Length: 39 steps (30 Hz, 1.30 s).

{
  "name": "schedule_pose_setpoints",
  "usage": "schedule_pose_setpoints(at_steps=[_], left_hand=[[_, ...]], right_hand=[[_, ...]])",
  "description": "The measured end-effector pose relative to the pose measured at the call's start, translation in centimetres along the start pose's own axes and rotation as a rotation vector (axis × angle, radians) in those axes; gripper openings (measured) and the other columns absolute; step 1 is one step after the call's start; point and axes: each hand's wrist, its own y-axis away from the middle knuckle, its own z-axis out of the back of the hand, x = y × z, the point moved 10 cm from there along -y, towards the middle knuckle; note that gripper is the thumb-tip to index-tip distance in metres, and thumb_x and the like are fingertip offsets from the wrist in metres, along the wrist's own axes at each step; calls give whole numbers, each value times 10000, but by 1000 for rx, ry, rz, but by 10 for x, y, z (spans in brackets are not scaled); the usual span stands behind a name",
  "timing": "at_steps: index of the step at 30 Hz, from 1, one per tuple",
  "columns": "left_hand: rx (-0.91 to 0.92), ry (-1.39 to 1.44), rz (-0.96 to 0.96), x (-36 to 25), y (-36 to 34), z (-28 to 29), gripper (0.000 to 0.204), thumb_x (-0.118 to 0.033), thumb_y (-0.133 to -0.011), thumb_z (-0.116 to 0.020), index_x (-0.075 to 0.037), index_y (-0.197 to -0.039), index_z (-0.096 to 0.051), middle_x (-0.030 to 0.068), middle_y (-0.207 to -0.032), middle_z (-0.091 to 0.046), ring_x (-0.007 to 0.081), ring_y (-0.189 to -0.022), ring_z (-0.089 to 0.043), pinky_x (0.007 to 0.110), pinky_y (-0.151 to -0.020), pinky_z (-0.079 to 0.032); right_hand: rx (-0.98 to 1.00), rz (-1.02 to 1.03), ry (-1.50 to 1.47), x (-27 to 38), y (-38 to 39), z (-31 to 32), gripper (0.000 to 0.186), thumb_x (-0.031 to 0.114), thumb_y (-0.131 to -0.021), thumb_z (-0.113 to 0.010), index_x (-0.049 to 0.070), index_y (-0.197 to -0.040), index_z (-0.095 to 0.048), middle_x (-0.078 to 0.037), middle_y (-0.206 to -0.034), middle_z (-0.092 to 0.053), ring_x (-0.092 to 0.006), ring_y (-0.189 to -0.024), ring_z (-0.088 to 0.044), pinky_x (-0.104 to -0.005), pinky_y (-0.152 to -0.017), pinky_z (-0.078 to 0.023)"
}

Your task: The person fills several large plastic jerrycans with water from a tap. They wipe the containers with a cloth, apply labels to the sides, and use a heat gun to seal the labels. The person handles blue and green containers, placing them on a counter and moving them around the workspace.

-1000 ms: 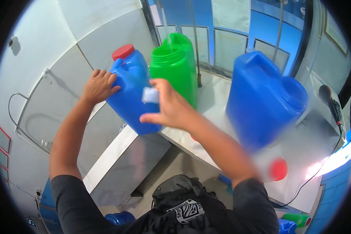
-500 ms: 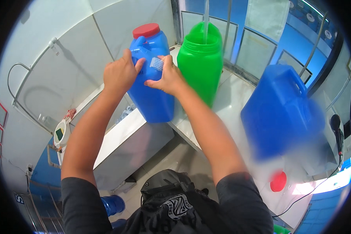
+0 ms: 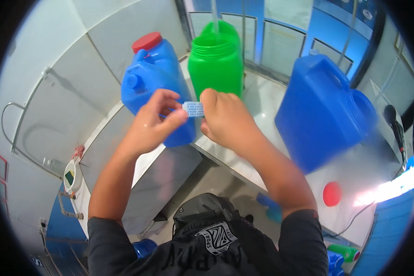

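My right hand pinches one end of a small white strip with blue print. Close to its other end is my left hand, thumb and fingers apart and slightly curled; whether the thumb touches the strip I cannot tell. Behind both hands stands a blue water jug with a red screw lid on its wide mouth, a handle, and a small blue cap towards me. To its right is a green water jug, its mouth uncovered below a pipe or stream of water.
On the right leans a blue jug with a wide uncovered mouth. A loose red lid lies on the white counter near it. A black hair dryer with a cord rests at the far right. At left is a round white dial-like device.
My hands have drawn back from the blue jug towards me, with the strip in the right one. My left hand has come away from the jug's handle area. The view has shifted to the right.
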Motion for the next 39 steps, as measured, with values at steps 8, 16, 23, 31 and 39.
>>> schedule_pose_setpoints(at_steps=[8, 16, 23, 31, 39], left_hand=[[283, 327, 67, -15, -26, -133, 315, -111, -936, -687, -4, -1176, -515, 31, -893, -662, 68, -792, -596, 229, -694, -473], [437, 572, -175, -72, -9, -214, 414, -289, -1046, -526, 3, -1338, -495, 58, -1084, -619, 97, -971, -578, 287, -845, -478], [860, 715, -152, -109, 32, -310, 464, -255, -1065, -483, -5, -1455, -454, 76, -1282, -587, 156, -1190, -546, 344, -1059, -406], [551, 859, -103, -120, 26, -324, 123, -58, -989, -605, -16, -1102, -581, 23, -989, -649, 69, -897, -590, 255, -806, -487], [512, 766, 9, -132, 33, -347, 115, -12, -935, -660, 2, -1022, -587, 35, -919, -685, 64, -811, -615, 206, -716, -486]], right_hand=[[-284, -171, 157, -16, 110, 82, 394, 156, -741, -779, 5, -1017, -541, -134, -1013, -593, -321, -971, -614, -461, -825, -481], [-393, -551, -226, -60, 211, 118, 180, 187, -927, -691, 43, -998, -610, -57, -934, -615, -235, -918, -631, -370, -799, -502], [-354, -838, -1489, -73, 286, 80, 217, 256, -1058, -541, 49, -1069, -605, -11, -918, -632, -98, -870, -613, -299, -839, -516], [-669, -851, -1037, -79, 322, 137, 192, 201, -1023, -603, 24, -1095, -592, -25, -915, -630, -116, -872, -627, -300, -835, -519], [-649, -784, -735, -90, 338, 170, 146, 134, -998, -628, 8, -1059, -588, -33, -933, -639, -91, -834, -592, -257, -798, -503]])
